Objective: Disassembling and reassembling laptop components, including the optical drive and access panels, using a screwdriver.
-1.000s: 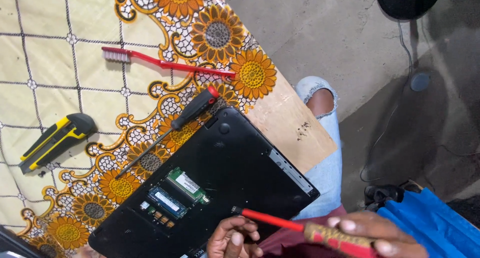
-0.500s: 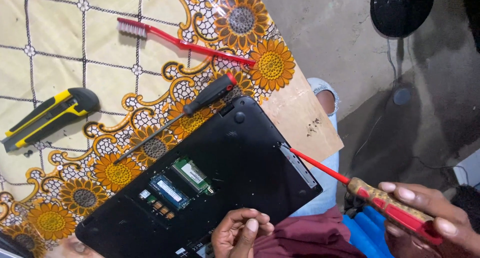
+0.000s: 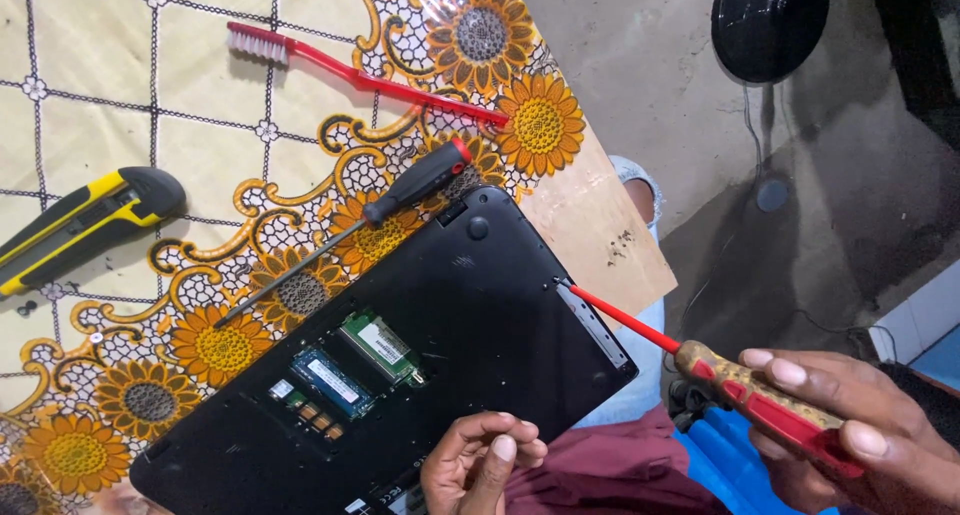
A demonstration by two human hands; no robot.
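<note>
Right hand gripping red-shafted screwdriver, tip at upturned black laptop edge, left hand loosely curled, empty, on laptop.

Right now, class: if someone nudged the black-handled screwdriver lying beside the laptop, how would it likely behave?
The black-handled screwdriver would probably roll: its handle looks round and it lies loose on a glossy flowered tablecloth. It should stay stiff, given its thin metal shaft. Rolling towards the laptop, it would likely stop against the edge.

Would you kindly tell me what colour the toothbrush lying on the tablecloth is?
The toothbrush is red with pale bristles, seen clearly in the head view.
</note>
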